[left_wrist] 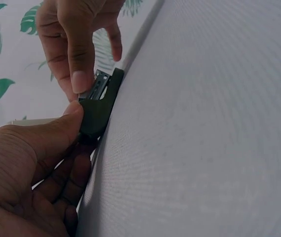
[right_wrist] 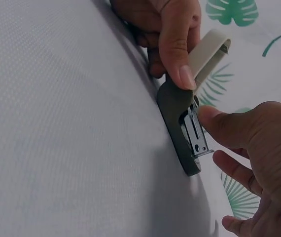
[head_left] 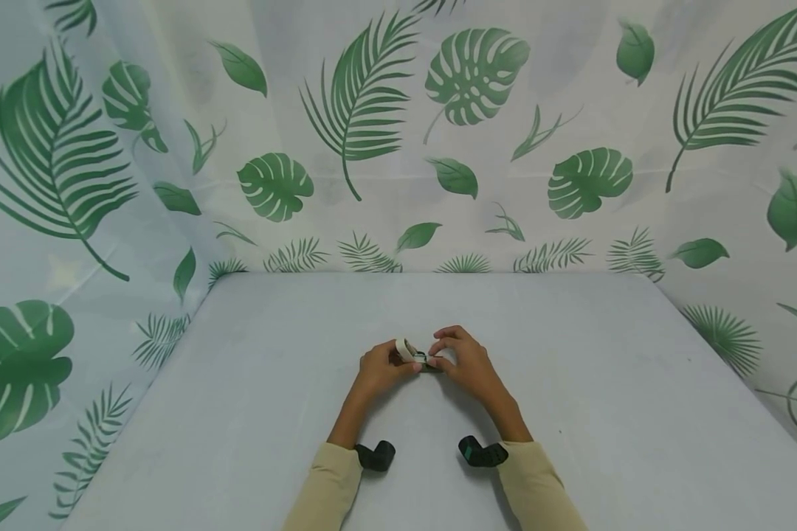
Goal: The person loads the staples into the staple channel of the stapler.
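Note:
An opened stapler [right_wrist: 177, 106] rests on the white table, with a dark green base, a bare metal magazine [right_wrist: 194, 131] and a cream top cover [right_wrist: 209, 52] swung up and back. My left hand [head_left: 380, 366] grips it at the hinge end, thumb pressed on the green side. From the other side my right hand [head_left: 468, 363] bends over the metal magazine. One of its digits touches the magazine close to the hinge, and another fingertip [right_wrist: 221, 157] lies by the rail's projecting end. Whether staples sit between those fingers is hidden.
The white table [head_left: 272, 317] reaches to a leaf-printed cloth [head_left: 385, 214] at the back and sides. A black wrist device [head_left: 377, 456] is worn at the left sleeve, and another black device [head_left: 482, 452] at the right sleeve.

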`<state>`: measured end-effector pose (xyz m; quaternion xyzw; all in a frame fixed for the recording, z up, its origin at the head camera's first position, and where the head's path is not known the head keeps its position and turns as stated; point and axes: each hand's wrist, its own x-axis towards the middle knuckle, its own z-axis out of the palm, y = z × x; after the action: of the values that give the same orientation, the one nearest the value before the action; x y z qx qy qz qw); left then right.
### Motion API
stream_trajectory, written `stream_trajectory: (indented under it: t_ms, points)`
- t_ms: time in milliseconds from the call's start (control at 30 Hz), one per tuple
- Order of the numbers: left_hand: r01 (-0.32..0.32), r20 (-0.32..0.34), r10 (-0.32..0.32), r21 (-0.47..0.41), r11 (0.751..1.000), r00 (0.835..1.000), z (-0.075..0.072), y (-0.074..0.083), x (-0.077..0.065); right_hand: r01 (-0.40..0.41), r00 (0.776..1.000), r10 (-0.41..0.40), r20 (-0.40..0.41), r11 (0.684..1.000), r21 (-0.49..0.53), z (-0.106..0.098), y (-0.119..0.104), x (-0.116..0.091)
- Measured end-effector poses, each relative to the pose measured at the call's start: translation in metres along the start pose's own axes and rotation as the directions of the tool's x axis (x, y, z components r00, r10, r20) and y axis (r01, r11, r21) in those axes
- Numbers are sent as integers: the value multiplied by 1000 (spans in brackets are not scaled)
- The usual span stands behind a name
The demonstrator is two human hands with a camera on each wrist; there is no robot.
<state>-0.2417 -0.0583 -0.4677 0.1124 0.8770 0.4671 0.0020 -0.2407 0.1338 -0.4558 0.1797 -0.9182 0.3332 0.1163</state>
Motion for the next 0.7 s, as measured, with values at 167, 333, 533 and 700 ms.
stream_trajectory:
  t_ms: [167, 333, 533, 700]
  points:
    - [-7, 0, 7, 5, 1000, 1000, 0, 2, -2, -8, 1000, 9, 17, 999, -51, -1, -4, 0]
    - [-11, -3, 11, 7, 1000, 1000, 0, 4, -2, 2, 1000, 0, 18, 995, -99, -1, -7, 1]
    - [-10, -2, 10, 7, 1000, 1000, -1, 3, -2, 28, 999, -24, 21, 985, -171, -3, -11, 2]
    - [-16, -1, 16, 3, 1000, 1000, -2, 3, -2, 27, 998, -18, 53, 986, -166, -2, -10, 3]
